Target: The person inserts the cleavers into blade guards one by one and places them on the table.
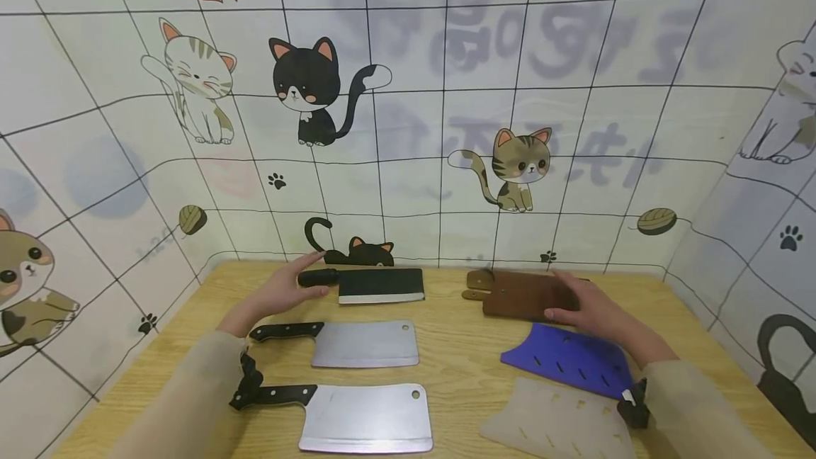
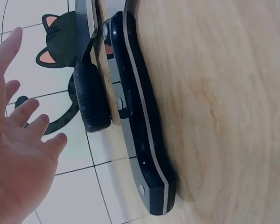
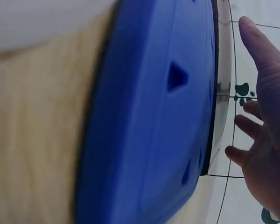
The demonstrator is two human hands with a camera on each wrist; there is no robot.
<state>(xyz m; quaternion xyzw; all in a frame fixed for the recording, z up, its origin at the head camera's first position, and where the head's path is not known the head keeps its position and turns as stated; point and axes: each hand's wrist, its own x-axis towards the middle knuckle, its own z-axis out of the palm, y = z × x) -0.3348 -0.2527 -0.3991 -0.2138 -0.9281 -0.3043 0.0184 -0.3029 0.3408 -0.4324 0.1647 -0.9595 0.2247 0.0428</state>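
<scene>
In the head view my left hand (image 1: pixel 279 292) is at the black handle of the farthest cleaver (image 1: pixel 381 285), which has a dark blade with a pale edge. The left wrist view shows that hand (image 2: pixel 18 154) with fingers spread and the palm bare, beside the cleaver's handle (image 2: pixel 92 98). Over the right end of a brown leather blade sheath (image 1: pixel 519 295) hovers my right hand (image 1: pixel 596 310), its thumb and fingers apart. Seen from the right wrist, the hand (image 3: pixel 270 140) holds nothing. A blue slotted blade cover (image 1: pixel 567 358) lies just in front of the sheath.
Two silver cleavers (image 1: pixel 366 344) with riveted black handles lie in front of the dark one, blades pointing right. A whitish translucent blade cover (image 1: pixel 554 416) sits nearest on the right. Behind the wooden table (image 1: pixel 455 374) hangs a cat-print sheet (image 1: pixel 414 119).
</scene>
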